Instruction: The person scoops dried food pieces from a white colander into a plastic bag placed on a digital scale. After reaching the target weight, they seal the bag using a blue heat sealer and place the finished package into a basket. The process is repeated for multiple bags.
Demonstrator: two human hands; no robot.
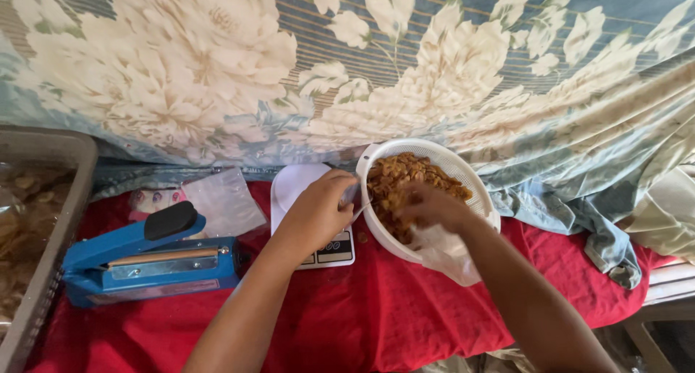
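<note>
Thin clear plastic, the bag point(449, 253) at the white basket's point(434, 150) five o'clock rim looks light, limp and slippery, best pinched at its mouth; right hand point(427, 205) fingers curl over brittle golden chips point(405, 181), left hand point(318, 206) fingers clamped on the rim.

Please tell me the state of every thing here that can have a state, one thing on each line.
White basket: tilted, holds brown snack pieces.
Clear bag: open, hangs under the basket's rim.
Left hand: fingers closed on the basket's rim.
Right hand: inside the basket, on the snack pieces.
Blue heat sealer: arm raised, open.
White scale: on the red cloth; display unreadable.
Grey crate: filled with bagged chips.
</note>
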